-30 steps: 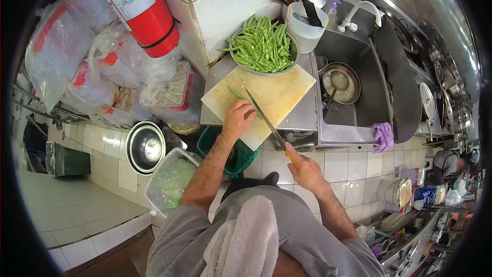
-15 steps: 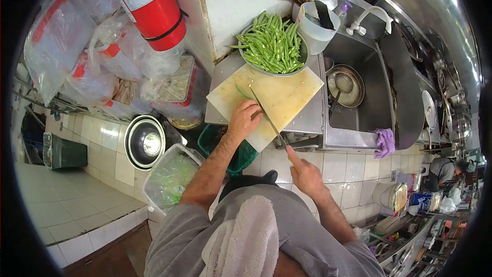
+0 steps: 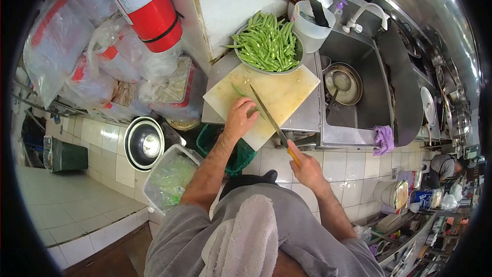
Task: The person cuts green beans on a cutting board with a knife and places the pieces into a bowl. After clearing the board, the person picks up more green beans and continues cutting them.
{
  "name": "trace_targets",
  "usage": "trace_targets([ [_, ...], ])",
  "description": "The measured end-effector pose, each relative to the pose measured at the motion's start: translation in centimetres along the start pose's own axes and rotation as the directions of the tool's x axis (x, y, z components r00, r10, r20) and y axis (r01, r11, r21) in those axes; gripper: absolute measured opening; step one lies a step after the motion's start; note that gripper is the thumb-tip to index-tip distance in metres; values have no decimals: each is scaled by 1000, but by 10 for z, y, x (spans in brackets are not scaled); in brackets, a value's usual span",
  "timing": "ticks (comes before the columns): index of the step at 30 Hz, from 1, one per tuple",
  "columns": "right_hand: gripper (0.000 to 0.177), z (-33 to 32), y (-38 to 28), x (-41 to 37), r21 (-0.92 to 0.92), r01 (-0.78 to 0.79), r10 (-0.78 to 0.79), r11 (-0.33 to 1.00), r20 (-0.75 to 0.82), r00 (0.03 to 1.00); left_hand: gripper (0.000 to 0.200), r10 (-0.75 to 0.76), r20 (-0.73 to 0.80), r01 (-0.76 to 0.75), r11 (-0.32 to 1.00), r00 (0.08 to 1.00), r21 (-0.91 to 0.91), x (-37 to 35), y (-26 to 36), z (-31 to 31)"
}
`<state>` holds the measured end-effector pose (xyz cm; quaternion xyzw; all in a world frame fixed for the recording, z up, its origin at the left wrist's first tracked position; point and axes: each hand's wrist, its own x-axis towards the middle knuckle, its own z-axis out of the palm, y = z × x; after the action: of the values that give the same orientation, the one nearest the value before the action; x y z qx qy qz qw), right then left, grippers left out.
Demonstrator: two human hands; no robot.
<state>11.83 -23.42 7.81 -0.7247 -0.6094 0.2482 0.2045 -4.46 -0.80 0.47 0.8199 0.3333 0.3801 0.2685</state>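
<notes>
On a worn, pale cutting board (image 3: pixel 294 90), my left hand (image 3: pixel 240 119) is closed with fingertips down on a green bean (image 3: pixel 238 91), whose far end sticks out past them. How much lies under the fingers is hidden. My right hand (image 3: pixel 306 168) is wrapped round the yellow handle of a long knife (image 3: pixel 268 115). Its blade slants across the board just right of my left fingers, tip toward the back. Behind the board, a metal bowl (image 3: pixel 287 72) is heaped with cut green beans (image 3: pixel 267 43).
A sink (image 3: pixel 353 120) with a pan (image 3: pixel 353 92) and ladle lies at right. A white container (image 3: pixel 311 33) stands behind the bowl. Below the board's left side are a green-lined bin (image 3: pixel 246 159) and a clear tub (image 3: pixel 171 177). A fire extinguisher (image 3: pixel 148 10) hangs at upper left.
The knife blade has shifted slightly right, away from my left fingers. My left hand stays at the green bean, and the view has moved a little.
</notes>
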Motion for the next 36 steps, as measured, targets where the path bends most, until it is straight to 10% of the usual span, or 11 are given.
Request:
trace_targets([
  [23,68,12,-29,66,4,-11,11,1000,29,1000,19,-26,-44,25,999,999,-33,1,-1,1],
  [29,68,-29,-33,8,257,-437,354,862,310,882,30,-66,-37,69,992,997,108,14,-5,-12],
  [36,72,-3,-10,32,-24,-43,44,999,51,998,22,-53,32,54,998,998,-17,12,-19,-11],
])
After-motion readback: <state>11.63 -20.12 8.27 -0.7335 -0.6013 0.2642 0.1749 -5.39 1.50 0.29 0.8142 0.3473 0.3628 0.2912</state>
